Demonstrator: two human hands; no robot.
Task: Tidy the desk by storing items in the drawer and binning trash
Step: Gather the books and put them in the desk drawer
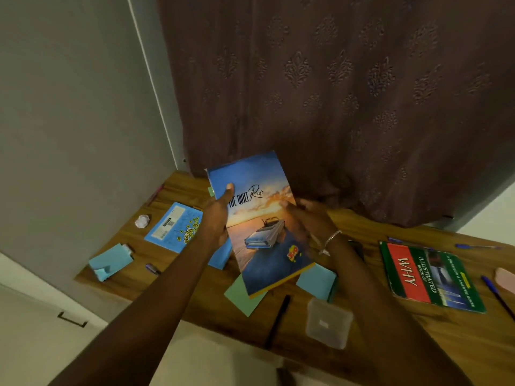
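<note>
A blue notebook (262, 218) with a car and sunset on its cover is lifted above the wooden desk (418, 324), tilted toward me. My left hand (216, 218) grips its left edge, thumb on the cover. My right hand (312, 218) holds its right edge, a bracelet on the wrist. On the desk lie a light blue booklet (172, 227), a green and red "WHY" book (429, 277), blue paper pieces (110, 261), a green paper sheet (241, 298), a crumpled white paper ball (142, 220) and a clear plastic box (328, 323).
A black pen (277, 320) lies near the desk's front edge. Blue pens (497, 295) and a pink item (505, 278) sit at the far right. A dark curtain (334, 93) hangs behind the desk. A white cabinet with a black handle (72, 320) stands at the lower left.
</note>
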